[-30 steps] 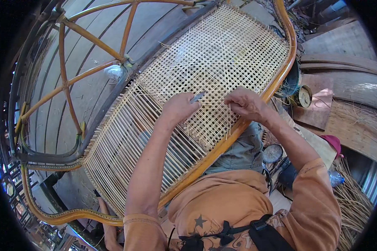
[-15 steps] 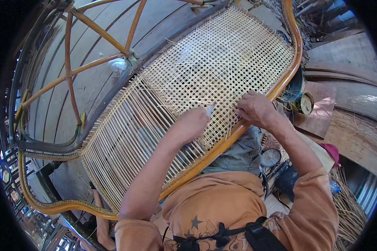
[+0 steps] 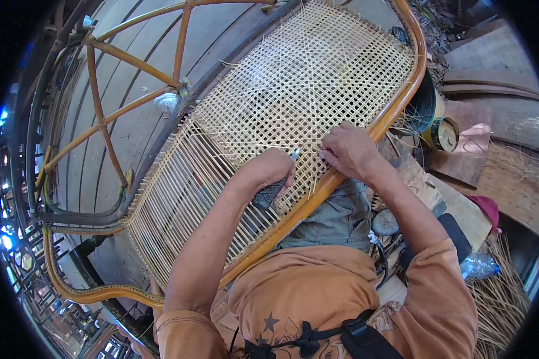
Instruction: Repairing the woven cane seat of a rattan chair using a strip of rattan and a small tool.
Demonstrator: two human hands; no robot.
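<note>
A woven cane panel (image 3: pixel 308 66) fills a curved wooden frame (image 3: pixel 317 194) across my lap. Its right part is a dense open mesh; the left part has only parallel strands (image 3: pixel 176 185). My left hand (image 3: pixel 268 166) is closed around what looks like a knife (image 3: pixel 294 155), its pale pointed tip showing above the fingers and a dark grip below. Just right of that tip, my right hand (image 3: pixel 348 149) rests on the mesh near the front rail with bent fingers. Its fingertips are pressed to the cane, and whatever they pinch is hidden.
A crossed pole framework (image 3: pixel 102 116) stands at the far left on a plank floor. On the right are an open can (image 3: pixel 445 134), wooden boards (image 3: pixel 461 134), a plastic bottle (image 3: pixel 479 265) and a bundle of cane strips (image 3: pixel 500 299). A shoe (image 3: pixel 166 103) shows beyond the panel.
The view has shifted slightly. My left hand has turned, so the knife's dark grip now shows below it. My right hand stays at the mesh, its fingers a little more bent.
</note>
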